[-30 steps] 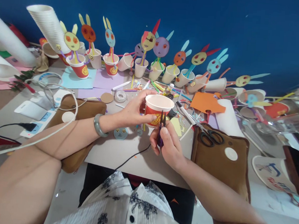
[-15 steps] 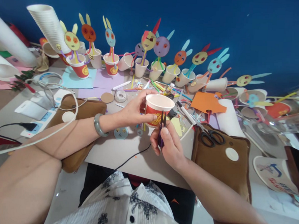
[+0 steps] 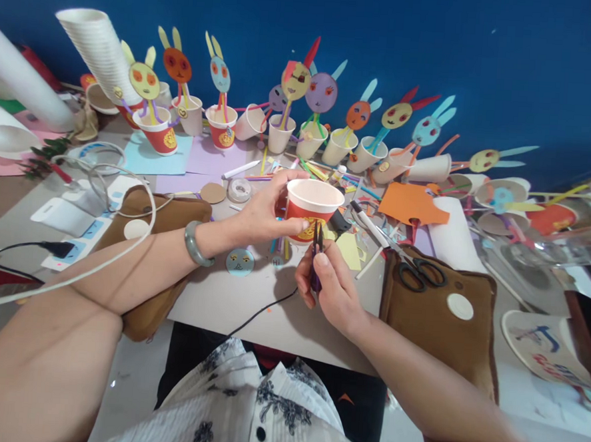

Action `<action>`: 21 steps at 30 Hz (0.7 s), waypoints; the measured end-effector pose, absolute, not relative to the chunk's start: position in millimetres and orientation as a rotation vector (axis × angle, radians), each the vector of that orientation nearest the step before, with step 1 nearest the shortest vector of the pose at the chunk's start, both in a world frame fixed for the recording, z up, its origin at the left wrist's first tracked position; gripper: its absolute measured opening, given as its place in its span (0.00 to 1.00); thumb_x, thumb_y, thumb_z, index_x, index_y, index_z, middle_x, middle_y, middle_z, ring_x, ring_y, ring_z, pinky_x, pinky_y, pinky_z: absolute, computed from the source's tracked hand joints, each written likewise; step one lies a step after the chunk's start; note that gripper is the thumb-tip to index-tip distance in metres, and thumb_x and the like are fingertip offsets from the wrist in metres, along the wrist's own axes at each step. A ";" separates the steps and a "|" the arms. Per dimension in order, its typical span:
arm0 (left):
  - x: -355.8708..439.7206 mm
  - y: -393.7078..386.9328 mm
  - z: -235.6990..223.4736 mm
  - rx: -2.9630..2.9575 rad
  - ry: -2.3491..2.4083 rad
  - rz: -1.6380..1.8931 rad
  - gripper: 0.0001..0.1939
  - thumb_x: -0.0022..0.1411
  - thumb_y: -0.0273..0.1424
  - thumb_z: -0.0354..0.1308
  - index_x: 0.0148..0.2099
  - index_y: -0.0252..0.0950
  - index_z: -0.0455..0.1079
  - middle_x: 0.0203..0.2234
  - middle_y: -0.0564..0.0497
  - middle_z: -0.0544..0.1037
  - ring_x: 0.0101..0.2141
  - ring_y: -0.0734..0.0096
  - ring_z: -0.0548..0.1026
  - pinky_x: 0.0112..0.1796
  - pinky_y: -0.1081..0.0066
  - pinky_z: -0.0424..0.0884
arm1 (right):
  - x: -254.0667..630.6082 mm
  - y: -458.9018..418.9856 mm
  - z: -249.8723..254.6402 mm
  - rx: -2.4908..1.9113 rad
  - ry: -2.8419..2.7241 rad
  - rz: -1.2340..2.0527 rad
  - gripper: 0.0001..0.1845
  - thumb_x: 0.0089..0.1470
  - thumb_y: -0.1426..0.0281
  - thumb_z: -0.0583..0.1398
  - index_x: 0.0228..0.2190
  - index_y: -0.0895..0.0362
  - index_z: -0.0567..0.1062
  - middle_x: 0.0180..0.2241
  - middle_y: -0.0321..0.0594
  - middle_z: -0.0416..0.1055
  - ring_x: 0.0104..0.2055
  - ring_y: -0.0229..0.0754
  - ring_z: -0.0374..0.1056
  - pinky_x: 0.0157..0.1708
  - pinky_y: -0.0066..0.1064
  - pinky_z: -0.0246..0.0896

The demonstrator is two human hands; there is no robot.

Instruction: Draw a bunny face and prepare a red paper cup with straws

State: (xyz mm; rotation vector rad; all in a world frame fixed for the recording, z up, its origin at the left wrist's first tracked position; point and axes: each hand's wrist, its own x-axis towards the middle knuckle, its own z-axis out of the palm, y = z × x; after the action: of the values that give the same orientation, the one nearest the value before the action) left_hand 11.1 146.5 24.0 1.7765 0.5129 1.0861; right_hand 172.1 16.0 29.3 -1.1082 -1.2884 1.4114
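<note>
My left hand [image 3: 263,212] is wrapped round a red paper cup [image 3: 312,209] with a white inside, held upright just above the table. My right hand [image 3: 327,284] is closed on small dark snips [image 3: 317,245], whose tips point up at the cup's near side. A blue paper face disc [image 3: 240,260] lies on the table below my left wrist. A green bangle [image 3: 194,245] sits on that wrist.
A row of cups with paper rabbit figures [image 3: 292,107] lines the back against the blue wall. Brown cushions [image 3: 440,310] flank my arms, black scissors [image 3: 417,272] on the right one. Stacked white cups [image 3: 98,49], cables, a tape roll [image 3: 238,189], orange paper [image 3: 410,204] and scraps crowd the table.
The cup has lifted slightly and shifted a little left in my left hand. The snips stay at its side.
</note>
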 end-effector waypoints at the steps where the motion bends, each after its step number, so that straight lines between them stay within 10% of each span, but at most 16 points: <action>1: 10.8 146.3 24.3 1.795 0.523 1.093 0.36 0.54 0.45 0.68 0.60 0.39 0.59 0.53 0.43 0.73 0.55 0.53 0.72 0.55 0.56 0.68 | 172.1 16.1 29.4 -1.107 -1.287 1.413 0.22 0.65 0.45 0.52 0.35 0.50 0.57 0.21 0.23 0.64 0.14 0.29 0.54 0.13 0.22 0.50; 21: 15.5 139.5 24.5 1.735 0.472 1.027 0.36 0.51 0.38 0.68 0.60 0.40 0.60 0.59 0.40 0.67 0.52 0.56 0.74 0.43 0.65 0.75 | 174.2 15.9 29.8 -1.077 -1.356 1.307 0.20 0.65 0.46 0.52 0.38 0.50 0.58 0.21 0.25 0.64 0.15 0.31 0.55 0.15 0.24 0.49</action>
State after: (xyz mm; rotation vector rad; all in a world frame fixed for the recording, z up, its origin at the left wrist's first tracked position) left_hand 15.5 139.5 24.5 1.7351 0.4718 1.0271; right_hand 174.2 15.9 29.8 -1.0775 -1.3557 1.3066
